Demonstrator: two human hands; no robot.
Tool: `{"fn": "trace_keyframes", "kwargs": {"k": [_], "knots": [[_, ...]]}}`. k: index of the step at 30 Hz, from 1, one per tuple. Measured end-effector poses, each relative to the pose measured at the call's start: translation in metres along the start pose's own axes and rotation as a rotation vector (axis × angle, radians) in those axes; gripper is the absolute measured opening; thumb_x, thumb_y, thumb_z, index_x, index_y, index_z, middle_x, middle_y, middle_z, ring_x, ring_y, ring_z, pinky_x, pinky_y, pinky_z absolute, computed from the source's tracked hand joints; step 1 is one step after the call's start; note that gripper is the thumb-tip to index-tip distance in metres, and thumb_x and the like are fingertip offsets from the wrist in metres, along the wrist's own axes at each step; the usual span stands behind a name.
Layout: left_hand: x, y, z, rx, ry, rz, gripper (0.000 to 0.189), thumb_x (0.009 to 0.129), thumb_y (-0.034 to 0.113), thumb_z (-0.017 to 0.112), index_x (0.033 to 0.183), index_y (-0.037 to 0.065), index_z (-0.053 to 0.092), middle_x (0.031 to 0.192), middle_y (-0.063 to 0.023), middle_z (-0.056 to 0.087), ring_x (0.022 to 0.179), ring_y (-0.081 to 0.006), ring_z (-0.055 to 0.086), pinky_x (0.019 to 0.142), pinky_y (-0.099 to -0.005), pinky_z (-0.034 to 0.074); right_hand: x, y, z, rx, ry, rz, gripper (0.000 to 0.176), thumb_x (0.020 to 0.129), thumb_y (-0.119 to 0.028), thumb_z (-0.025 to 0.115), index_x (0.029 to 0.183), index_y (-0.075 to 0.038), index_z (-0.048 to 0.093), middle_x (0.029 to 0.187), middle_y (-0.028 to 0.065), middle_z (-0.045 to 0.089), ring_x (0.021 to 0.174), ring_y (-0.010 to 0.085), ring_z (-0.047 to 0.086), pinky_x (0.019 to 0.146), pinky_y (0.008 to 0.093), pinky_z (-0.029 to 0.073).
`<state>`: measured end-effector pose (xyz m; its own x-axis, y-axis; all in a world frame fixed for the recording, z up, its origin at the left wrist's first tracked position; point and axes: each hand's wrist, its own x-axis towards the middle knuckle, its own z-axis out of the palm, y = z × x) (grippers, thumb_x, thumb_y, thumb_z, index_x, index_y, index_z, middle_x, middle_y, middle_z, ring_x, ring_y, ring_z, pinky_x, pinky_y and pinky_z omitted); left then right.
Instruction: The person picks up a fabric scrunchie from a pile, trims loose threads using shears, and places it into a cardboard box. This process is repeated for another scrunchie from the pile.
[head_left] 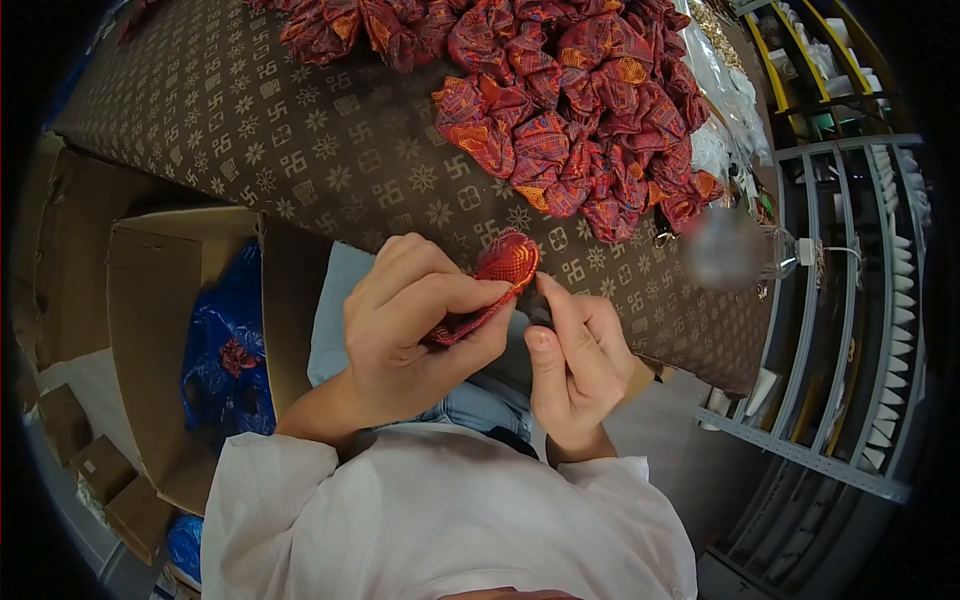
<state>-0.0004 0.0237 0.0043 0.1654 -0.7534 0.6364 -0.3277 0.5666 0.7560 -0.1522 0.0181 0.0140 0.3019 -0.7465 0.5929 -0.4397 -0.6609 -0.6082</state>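
Note:
My left hand (412, 315) pinches a folded piece of red and orange patterned fabric (512, 262) between thumb and fingers, over the near edge of the brown patterned cloth (385, 150). Close to the fabric's right edge is my right hand (580, 365), its index fingertip nearly at the edge and its thumb apart from the index finger. Whether a thread or something thin lies between its fingers is too small to tell. A heap of gathered red fabric pieces (590, 110) lies beyond my hands.
At the left stands an open cardboard box (185, 370) with a blue plastic bag (225, 330) inside. A clear bottle (775, 252) lies near the cloth's right side. Grey shelving (800, 450) with white cones is at the right. Clear plastic bags lie beside the heap.

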Motion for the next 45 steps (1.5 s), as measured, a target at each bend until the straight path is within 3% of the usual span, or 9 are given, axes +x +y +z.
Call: {"fn": "trace_keyframes", "kwargs": {"k": [3, 12, 37, 43, 45], "knots": [[-0.0007, 0.0006, -0.0005, 0.011, 0.006, -0.031, 0.024, 0.053, -0.005, 0.070, 0.073, 0.004, 0.060, 0.058, -0.0020, 0.049, 0.051, -0.0151, 0.045, 0.049, -0.0255, 0.032, -0.0026, -0.0004, -0.0048, 0.010, 0.010, 0.082, 0.029, 0.073, -0.005, 0.063, 0.099, 0.005, 0.060, 0.069, 0.0089, 0.052, 0.052, 0.0138, 0.047, 0.046, 0.0229, 0.038], [-0.0003, 0.0012, 0.0002, -0.009, 0.000, -0.039, 0.023, 0.053, -0.004, 0.070, 0.072, 0.004, 0.061, 0.058, -0.0017, 0.049, 0.051, -0.0148, 0.045, 0.050, -0.0257, 0.031, -0.0005, 0.0019, -0.0024, -0.045, 0.002, -0.028, 0.029, 0.072, -0.006, 0.063, 0.099, 0.004, 0.060, 0.068, 0.0079, 0.051, 0.053, 0.0142, 0.047, 0.046, 0.0236, 0.039], [-0.0018, -0.0014, -0.0004, 0.024, -0.013, 0.027, 0.024, 0.052, -0.003, 0.070, 0.074, 0.004, 0.062, 0.060, -0.0013, 0.049, 0.053, -0.0154, 0.047, 0.051, -0.0264, 0.032, 0.0013, 0.0013, -0.0011, -0.018, 0.010, -0.029, 0.027, 0.072, -0.005, 0.063, 0.097, 0.003, 0.061, 0.067, 0.0083, 0.052, 0.052, 0.0150, 0.048, 0.047, 0.0237, 0.040], [0.0005, -0.0005, -0.0001, 0.001, -0.003, 0.020, 0.024, 0.053, -0.005, 0.070, 0.074, 0.004, 0.062, 0.060, -0.0015, 0.049, 0.053, -0.0149, 0.046, 0.050, -0.0255, 0.032, 0.0005, 0.0022, -0.0084, 0.146, -0.001, 0.186, 0.028, 0.078, -0.009, 0.058, 0.102, 0.004, 0.058, 0.074, 0.0097, 0.053, 0.059, 0.0132, 0.050, 0.053, 0.0224, 0.040], [0.0012, 0.0020, 0.0001, -0.055, -0.006, -0.069, 0.023, 0.054, -0.005, 0.070, 0.074, 0.003, 0.062, 0.059, -0.0020, 0.049, 0.052, -0.0147, 0.046, 0.050, -0.0248, 0.032, 0.0001, 0.0044, -0.0089, 0.319, 0.072, 0.331, 0.029, 0.083, -0.014, 0.053, 0.105, 0.006, 0.056, 0.076, 0.0083, 0.053, 0.062, 0.0121, 0.050, 0.057, 0.0219, 0.040]]}}
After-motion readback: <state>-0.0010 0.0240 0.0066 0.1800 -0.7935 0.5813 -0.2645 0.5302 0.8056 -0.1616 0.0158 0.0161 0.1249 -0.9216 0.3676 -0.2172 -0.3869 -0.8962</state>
